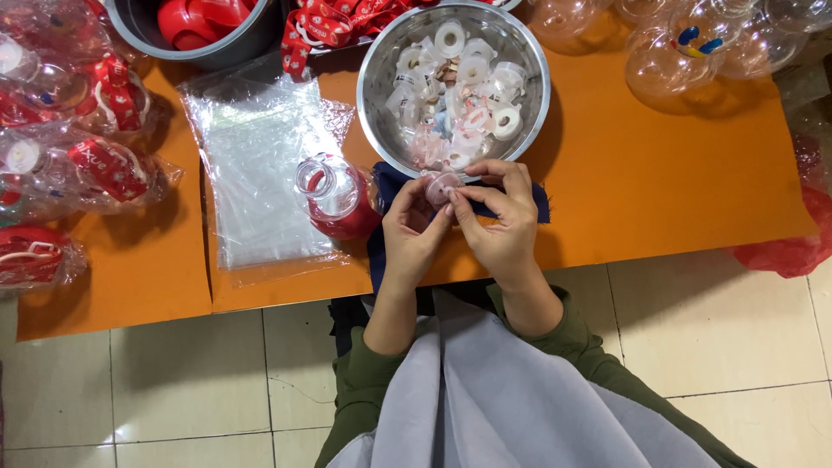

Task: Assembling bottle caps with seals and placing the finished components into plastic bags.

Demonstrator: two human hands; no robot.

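Note:
Both hands meet over a dark blue cloth (pixel 392 186) at the near edge of the orange table (pixel 659 182). My left hand (pixel 414 227) and my right hand (pixel 498 217) together pinch a small pinkish clear plastic cap (pixel 439 184) between the fingertips. Just beyond them stands a steel bowl (pixel 373 95) holding several clear and white ring-shaped caps (pixel 459 87). Left of my left hand lies a clear bottle (pixel 334 195) with a red base, its open mouth facing left.
A stack of clear plastic bags (pixel 256 173) lies left of the bottle. Bagged red-strapped bottles (pixel 78 156) pile at the far left. A grey tub of red parts (pixel 204 26) sits at the back, clear round bottles (pixel 693 43) at back right, a red bag (pixel 793 247) at right edge.

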